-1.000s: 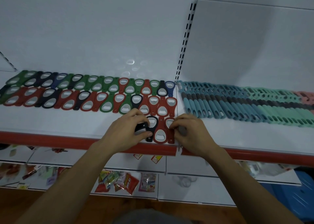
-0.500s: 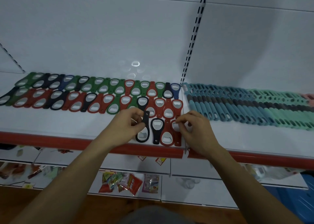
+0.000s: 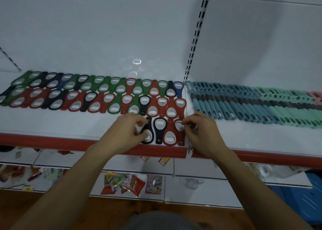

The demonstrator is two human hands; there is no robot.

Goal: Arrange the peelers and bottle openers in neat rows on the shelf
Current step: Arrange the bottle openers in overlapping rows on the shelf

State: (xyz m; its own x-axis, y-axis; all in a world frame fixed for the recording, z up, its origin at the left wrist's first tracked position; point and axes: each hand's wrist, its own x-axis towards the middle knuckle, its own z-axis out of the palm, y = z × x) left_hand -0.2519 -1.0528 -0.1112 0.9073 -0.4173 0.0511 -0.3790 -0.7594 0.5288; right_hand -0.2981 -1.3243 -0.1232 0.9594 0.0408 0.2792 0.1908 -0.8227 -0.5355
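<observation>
Two long rows of red, green, black and blue bottle openers [image 3: 97, 97] lie on the left half of the white shelf [image 3: 52, 125]. A short third row sits near the front edge. My left hand [image 3: 127, 130] pinches a black bottle opener [image 3: 148, 132] at the left end of that row. Beside it lie another black opener [image 3: 160, 128] and a red opener [image 3: 169, 133]. My right hand [image 3: 202, 130] has its fingertips on the red bottle opener [image 3: 179, 126] at the row's right end. Blue and teal peelers [image 3: 252, 106] fill the right half in overlapping rows.
A red lip [image 3: 52, 141] runs along the shelf's front. A slotted upright [image 3: 195, 37] divides the white back wall. Below hang lower shelves with snack packets [image 3: 122, 186], and a blue crate [image 3: 313, 193] stands at the bottom right.
My left hand has turned the black opener from lying crosswise to standing in line at the left end of the front row. My right hand stays on the rightmost red opener.
</observation>
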